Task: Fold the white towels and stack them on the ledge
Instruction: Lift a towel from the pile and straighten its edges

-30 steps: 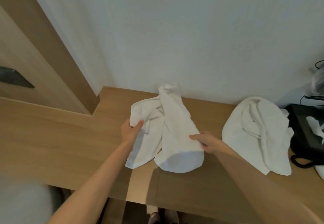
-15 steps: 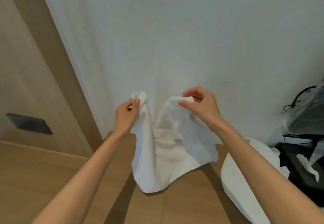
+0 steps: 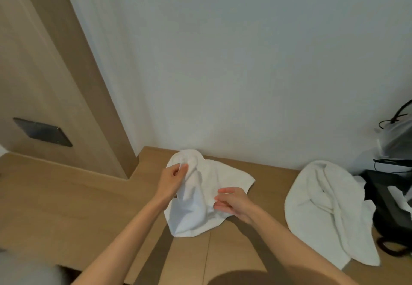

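Pinching the crumpled white terry towel point(image 3: 200, 197) in my left hand point(image 3: 172, 178) and right hand point(image 3: 231, 202); best spread flat between grips before folding.

A: Body only, quick. What shows?
B: Two arms coming in from the bottom edge. The left hand point(image 3: 172, 181) is centre-left, the right hand point(image 3: 233, 202) just right of centre.
A: Sleeves?
B: Both arms are bare right to the frame edge: left forearm point(image 3: 124, 240) at lower left, right forearm point(image 3: 289, 240) at lower right.
A: Fingers?
B: Bare and slim. Nails too blurred to tell.
A: The dark rounded patch point(image 3: 236, 278) at bottom centre?
B: Cannot tell if it's body or shadow.
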